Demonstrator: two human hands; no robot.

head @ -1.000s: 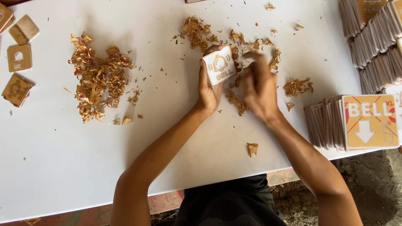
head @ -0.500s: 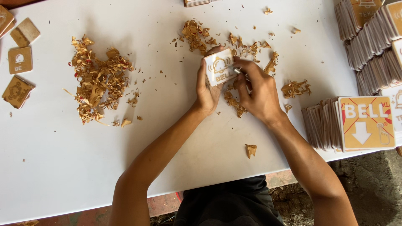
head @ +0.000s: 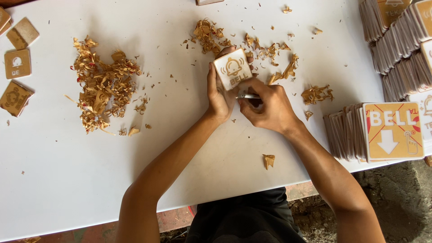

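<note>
The left hand (head: 219, 92) holds a small square plaque (head: 233, 68), white with a tan bell engraved on it, its fingers closed round the plaque's left edge and its thumb side pressed against the lower corner; the plaque is tilted, lifted just off the white table (head: 180, 171) near the table's middle. The right hand (head: 266, 105) is curled shut on a thin metal tool (head: 249, 96), which lies level with its tip pointing left and touches the plaque's lower edge; how the tool sits inside the fist is hidden. The two hands meet just below the plaque. Behind the plaque, tan peelings (head: 252, 42) lie scattered across the table, and a larger heap of curls (head: 102, 87) sits well to the left. A single scrap (head: 268, 160) lies near the right forearm, towards the table's near edge, and another small clump (head: 317, 93) lies just right of the right hand. At the far left edge are a few tan squares (head: 17, 63), lying flat and apart from each other. To the right, a row of plaques stands on edge, fronted by an orange sign (head: 393, 130) with a white arrow pointing down; more stacks (head: 396, 40) stand on edge behind it at the upper right corner. Below the table edge the person's dark clothing (head: 245, 216) shows, with bare ground to the right.
</note>
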